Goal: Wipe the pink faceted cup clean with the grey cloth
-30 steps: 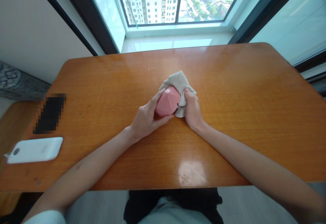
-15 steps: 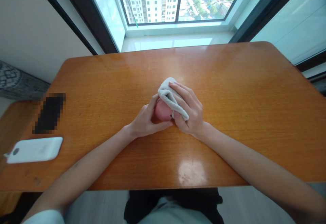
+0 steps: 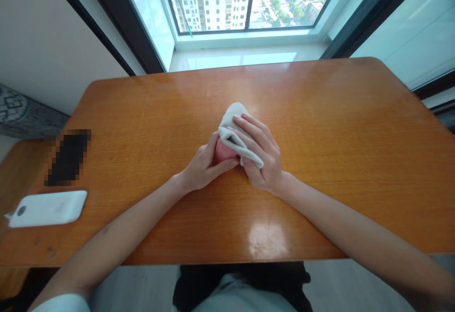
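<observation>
Near the middle of the table, a rounded pink object (image 3: pixel 223 151) shows between my hands; its kind cannot be made out. My left hand (image 3: pixel 203 164) grips it from the left, thumb along the near side and fingers behind. A folded white cloth (image 3: pixel 234 113) lies over its top and right side. My right hand (image 3: pixel 265 153) is closed around the cloth and presses it against the pink object, fingers over the top and thumb on the near side. The cloth and my fingers hide much of the pink object.
The brown wooden table (image 3: pixel 337 127) spans the view. At its left lie a white flat device (image 3: pixel 50 209) and a dark pixelated rectangle (image 3: pixel 67 158). A window (image 3: pixel 245 30) with a sill is beyond the far edge.
My right hand and the cloth have shifted slightly up and left, covering more of the pink object. My left thumb has moved up a little over its near side.
</observation>
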Action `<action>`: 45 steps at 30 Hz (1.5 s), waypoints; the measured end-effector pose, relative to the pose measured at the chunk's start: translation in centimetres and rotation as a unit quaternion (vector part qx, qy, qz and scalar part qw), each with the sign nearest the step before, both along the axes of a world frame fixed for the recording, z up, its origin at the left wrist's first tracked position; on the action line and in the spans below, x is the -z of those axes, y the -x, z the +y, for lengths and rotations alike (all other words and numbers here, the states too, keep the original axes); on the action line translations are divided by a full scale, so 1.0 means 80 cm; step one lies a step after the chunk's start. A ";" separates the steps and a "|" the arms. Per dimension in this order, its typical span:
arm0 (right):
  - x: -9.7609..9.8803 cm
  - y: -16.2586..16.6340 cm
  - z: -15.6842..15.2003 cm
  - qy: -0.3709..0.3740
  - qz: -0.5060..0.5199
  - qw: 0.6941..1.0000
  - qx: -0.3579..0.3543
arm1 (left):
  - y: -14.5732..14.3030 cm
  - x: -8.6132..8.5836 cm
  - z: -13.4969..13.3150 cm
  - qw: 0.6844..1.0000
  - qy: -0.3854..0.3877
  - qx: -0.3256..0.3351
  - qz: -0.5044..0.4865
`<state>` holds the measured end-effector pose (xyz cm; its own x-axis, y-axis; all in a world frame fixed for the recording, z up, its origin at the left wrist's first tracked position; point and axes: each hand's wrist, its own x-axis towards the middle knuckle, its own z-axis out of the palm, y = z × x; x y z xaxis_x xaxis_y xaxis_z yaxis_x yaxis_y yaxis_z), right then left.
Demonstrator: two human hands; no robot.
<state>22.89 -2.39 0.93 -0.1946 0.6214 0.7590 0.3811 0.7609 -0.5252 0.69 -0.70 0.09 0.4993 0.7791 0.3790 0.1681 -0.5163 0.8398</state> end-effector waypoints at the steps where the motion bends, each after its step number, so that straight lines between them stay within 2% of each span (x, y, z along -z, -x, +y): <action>1: 0.000 0.001 0.000 0.001 0.000 1.000 0.001 | 0.000 0.000 0.000 1.000 0.006 -0.002 0.000; 5: 0.005 0.004 0.003 0.145 0.093 0.982 0.072 | -0.002 -0.004 0.000 1.000 0.013 -0.007 0.001; 6: 0.005 0.005 0.004 0.154 0.097 0.980 0.081 | -0.002 -0.005 0.000 1.000 0.011 -0.009 0.001; 7: 0.004 0.005 0.003 0.139 0.082 0.984 0.078 | -0.002 -0.004 -0.001 1.000 0.007 -0.012 0.001; 10: -0.002 0.004 0.001 0.020 -0.021 0.999 0.033 | -0.001 0.001 -0.001 1.000 0.007 -0.015 0.005; 12: -0.002 0.003 0.001 -0.016 -0.053 0.998 0.012 | -0.001 0.002 -0.001 1.000 0.011 -0.018 0.011; 13: -0.002 0.003 0.002 -0.004 -0.037 0.999 0.014 | -0.002 0.002 -0.001 1.000 0.012 -0.021 0.012; 17: 0.004 0.005 0.004 0.137 0.092 0.984 0.074 | -0.004 -0.003 0.000 1.000 0.001 -0.026 -0.001; 18: 0.004 0.006 0.004 0.141 0.091 0.983 0.078 | -0.004 -0.002 0.000 1.000 -0.001 -0.026 -0.004; 19: 0.003 0.006 0.003 0.122 0.069 0.988 0.072 | -0.003 -0.001 0.000 1.000 -0.001 -0.027 -0.005; 21: 0.001 0.005 0.001 0.037 -0.005 0.999 0.035 | -0.001 0.003 0.000 0.999 0.004 -0.032 0.000; 23: -0.001 0.005 0.000 -0.026 -0.059 0.998 0.007 | -0.001 0.005 0.001 0.999 0.011 -0.035 0.005; 25: 0.000 0.005 0.001 -0.014 -0.041 0.999 0.011 | -0.002 0.004 0.001 0.999 0.015 -0.031 -0.002; 29: 0.005 0.006 0.006 0.112 0.074 0.988 0.079 | -0.006 -0.004 0.003 0.999 0.017 -0.022 -0.022; 31: 0.004 0.006 0.005 0.093 0.047 0.992 0.076 | -0.005 -0.003 0.003 0.999 0.019 -0.028 -0.020; 34: 0.001 0.005 0.003 -0.032 -0.054 0.998 0.014 | -0.002 0.003 0.002 0.999 0.030 -0.037 -0.008; 35: 0.001 0.005 0.003 -0.053 -0.071 0.996 0.002 | -0.002 0.004 0.002 0.999 0.034 -0.040 -0.007; 37: 0.002 0.006 0.005 -0.024 -0.043 0.999 0.011 | -0.003 0.003 0.002 0.998 0.038 -0.041 -0.016; 41: 0.008 0.007 0.012 0.133 0.089 0.983 0.085 | -0.008 -0.008 0.004 0.998 0.045 -0.029 -0.034; 43: 0.007 0.007 0.010 0.121 0.071 0.987 0.082 | -0.007 -0.007 0.005 0.998 0.042 -0.032 -0.036; 45: 0.004 0.006 0.006 0.048 -0.003 0.998 0.049 | -0.005 -0.002 0.005 0.998 0.038 -0.033 -0.032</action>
<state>22.42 -1.95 0.61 -0.1341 0.7070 0.6944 0.4543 0.6666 -0.5910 1.10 -0.30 0.26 0.4217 0.8376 0.3472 0.1440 -0.4399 0.8864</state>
